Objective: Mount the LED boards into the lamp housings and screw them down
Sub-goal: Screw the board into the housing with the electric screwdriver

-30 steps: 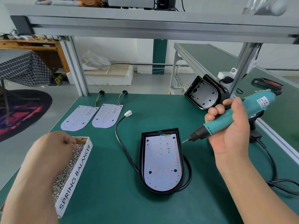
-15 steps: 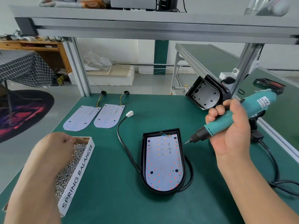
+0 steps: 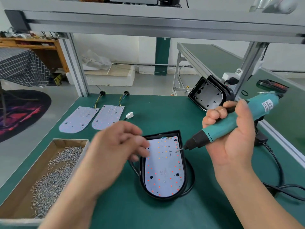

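LED board point(image 3: 165, 167) in housing point(image 3: 165, 197), partly hidden by blurred left hand point(image 3: 115, 146), grasp unclear; right hand point(image 3: 231, 142) wrapped round screwdriver point(image 3: 214, 129), tip over board.

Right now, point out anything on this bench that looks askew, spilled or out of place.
Only one thing: the empty lamp housing at the back right stands tilted on edge by the frame post, not flat. The screws are inside their box, and the spare LED boards lie flat.
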`<state>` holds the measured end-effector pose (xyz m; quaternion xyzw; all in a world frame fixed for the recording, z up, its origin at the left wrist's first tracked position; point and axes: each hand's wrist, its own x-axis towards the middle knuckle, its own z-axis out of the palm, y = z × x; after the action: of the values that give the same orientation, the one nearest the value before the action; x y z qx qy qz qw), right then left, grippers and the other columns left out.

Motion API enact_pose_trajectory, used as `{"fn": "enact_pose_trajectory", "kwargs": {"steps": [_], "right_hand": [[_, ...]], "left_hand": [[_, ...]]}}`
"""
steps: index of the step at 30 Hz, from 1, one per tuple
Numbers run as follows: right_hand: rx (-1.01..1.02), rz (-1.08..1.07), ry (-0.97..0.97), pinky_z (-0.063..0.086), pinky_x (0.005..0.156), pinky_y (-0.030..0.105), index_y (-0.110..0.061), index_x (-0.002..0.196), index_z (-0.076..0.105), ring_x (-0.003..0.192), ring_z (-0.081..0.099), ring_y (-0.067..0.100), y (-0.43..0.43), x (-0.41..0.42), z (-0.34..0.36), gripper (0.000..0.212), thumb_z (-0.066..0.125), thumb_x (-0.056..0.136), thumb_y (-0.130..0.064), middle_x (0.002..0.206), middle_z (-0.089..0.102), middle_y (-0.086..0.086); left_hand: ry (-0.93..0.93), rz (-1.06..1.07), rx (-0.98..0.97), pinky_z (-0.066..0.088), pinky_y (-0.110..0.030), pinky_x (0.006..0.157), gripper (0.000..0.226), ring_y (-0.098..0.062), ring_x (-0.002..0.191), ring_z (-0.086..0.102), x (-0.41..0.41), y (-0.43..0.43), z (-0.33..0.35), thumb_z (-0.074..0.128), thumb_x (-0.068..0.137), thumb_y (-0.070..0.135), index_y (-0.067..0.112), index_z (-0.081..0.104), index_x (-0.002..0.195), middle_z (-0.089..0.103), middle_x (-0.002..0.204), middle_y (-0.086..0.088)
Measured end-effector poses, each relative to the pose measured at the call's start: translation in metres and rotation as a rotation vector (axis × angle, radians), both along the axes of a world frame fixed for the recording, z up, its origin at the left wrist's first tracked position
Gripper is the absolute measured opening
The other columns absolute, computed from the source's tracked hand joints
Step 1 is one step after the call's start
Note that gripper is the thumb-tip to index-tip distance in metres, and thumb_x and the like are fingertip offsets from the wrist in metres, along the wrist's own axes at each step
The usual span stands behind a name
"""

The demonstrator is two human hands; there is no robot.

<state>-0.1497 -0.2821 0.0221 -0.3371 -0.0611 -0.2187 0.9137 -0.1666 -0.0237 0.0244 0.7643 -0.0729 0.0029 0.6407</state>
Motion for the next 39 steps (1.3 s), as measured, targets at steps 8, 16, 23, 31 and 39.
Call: {"fn": "enact_pose_trajectory", "kwargs": {"steps": [8, 16, 23, 31, 39], "right_hand": [[0.022, 0.004, 0.003, 0.048, 0.066, 0.024, -0.017, 0.091, 0.058, 0.071, 0.054, 0.015, 0.009, -0.009, 0.006, 0.025, 0.059, 0.106, -0.037, 0.077, 0.048, -0.002], [0.038, -0.024, 0.001, 0.048, 0.067, 0.024, -0.016, 0.092, 0.057, 0.070, 0.055, 0.015, 0.006, -0.010, 0.010, 0.025, 0.061, 0.105, -0.037, 0.076, 0.048, -0.002], [0.014, -0.005, 0.002, 0.047, 0.064, 0.024, -0.017, 0.090, 0.059, 0.069, 0.054, 0.015, 0.008, -0.009, 0.008, 0.025, 0.061, 0.104, -0.037, 0.075, 0.047, -0.002], [-0.051, 0.033, -0.020, 0.047, 0.064, 0.024, -0.019, 0.089, 0.059, 0.067, 0.051, 0.014, 0.011, -0.011, 0.007, 0.025, 0.057, 0.107, -0.037, 0.074, 0.048, -0.004], [-0.146, 0.057, -0.065, 0.048, 0.068, 0.025, -0.022, 0.092, 0.061, 0.071, 0.051, 0.014, 0.018, -0.011, 0.009, 0.026, 0.061, 0.101, -0.046, 0.077, 0.048, -0.005]], "left_hand": [[0.221, -0.196, -0.292, 0.056, -0.025, 0.058, 0.023, -0.018, 0.072, 0.072, -0.017, -0.045, -0.021, 0.068, 0.101, 0.003, 0.018, 0.083, 0.094, 0.079, 0.089, -0.011], [0.327, -0.270, -0.312, 0.056, -0.026, 0.058, 0.030, -0.019, 0.071, 0.070, -0.018, -0.051, -0.025, 0.059, 0.108, 0.008, 0.017, 0.083, 0.094, 0.076, 0.089, -0.009], [0.351, -0.282, -0.312, 0.057, -0.025, 0.058, 0.030, -0.018, 0.066, 0.067, -0.016, -0.052, -0.027, 0.060, 0.108, 0.010, 0.017, 0.083, 0.090, 0.074, 0.087, -0.010], [0.352, -0.246, -0.287, 0.057, -0.026, 0.057, 0.028, -0.019, 0.062, 0.067, -0.015, -0.052, -0.029, 0.063, 0.105, 0.009, 0.018, 0.083, 0.086, 0.075, 0.084, -0.011], [0.247, -0.105, -0.239, 0.058, -0.027, 0.058, 0.017, -0.022, 0.061, 0.071, -0.012, -0.051, -0.033, 0.067, 0.102, 0.001, 0.007, 0.079, 0.091, 0.077, 0.080, -0.012]]}}
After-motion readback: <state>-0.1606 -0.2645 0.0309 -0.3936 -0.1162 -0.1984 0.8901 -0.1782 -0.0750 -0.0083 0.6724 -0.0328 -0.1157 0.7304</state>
